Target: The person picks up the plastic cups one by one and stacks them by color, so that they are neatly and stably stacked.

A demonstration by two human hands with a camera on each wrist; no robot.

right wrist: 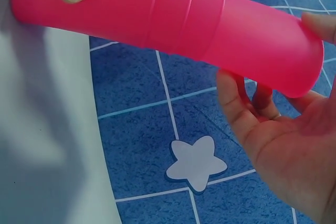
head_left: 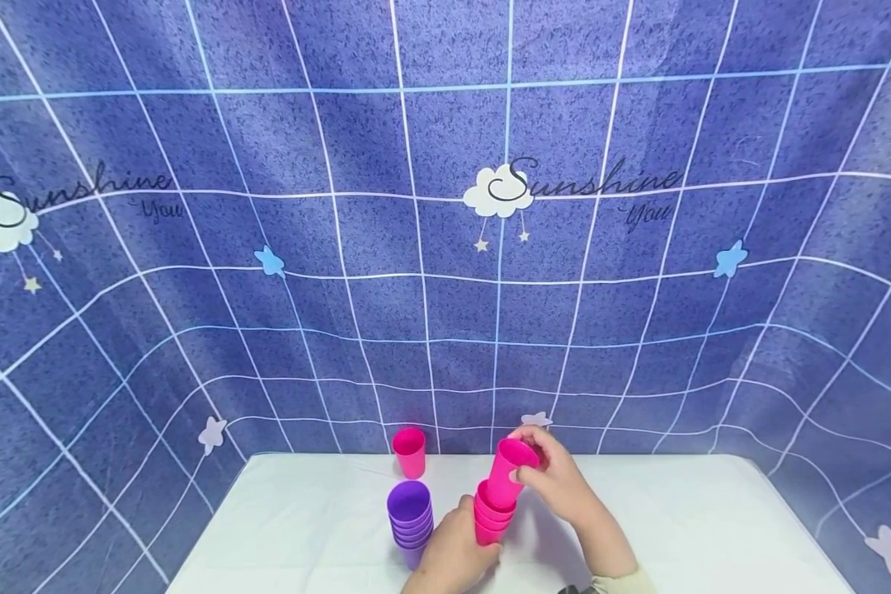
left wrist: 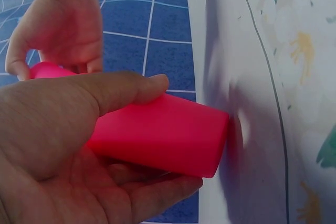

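My left hand grips a stack of pink cups low on its side, thumb and fingers around it, as the left wrist view also shows. Above it my right hand holds another pink cup near the rim, between thumb and fingers. That cup's lower end sits inside the top of the stack, and much of its wall still stands out, tilted to the right. In the right wrist view the cup and the ringed rims of the stack line up, with the right fingers below the cup.
A stack of purple cups stands just left of my left hand. Behind it a single pink cup stands upright near the back edge of the white table. A blue gridded curtain hangs behind and at both sides.
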